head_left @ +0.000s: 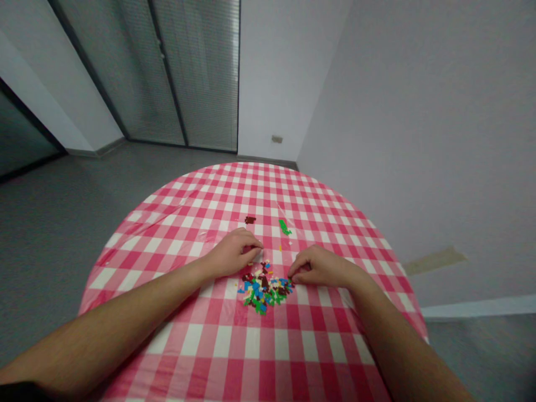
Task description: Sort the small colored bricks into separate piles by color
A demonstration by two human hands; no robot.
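Observation:
A heap of small colourful plastic pieces, in blue, green, brown, white and yellow, lies on the table between my hands. At its upper left is my left hand, with thumb and fingers bent together; whatever is in them is too small to make out. My right hand rests at the heap's right edge. Its thumb and forefinger pinch beside the dark pieces there, and I cannot tell which piece is between them. Beyond my hands lie a brown cluster of pieces and a green cluster, apart from each other.
A red-and-white checked cloth covers the round table. One yellow piece lies loose between the heap and the clusters. Behind the table are a glass partition with blinds and a pale wall on the right.

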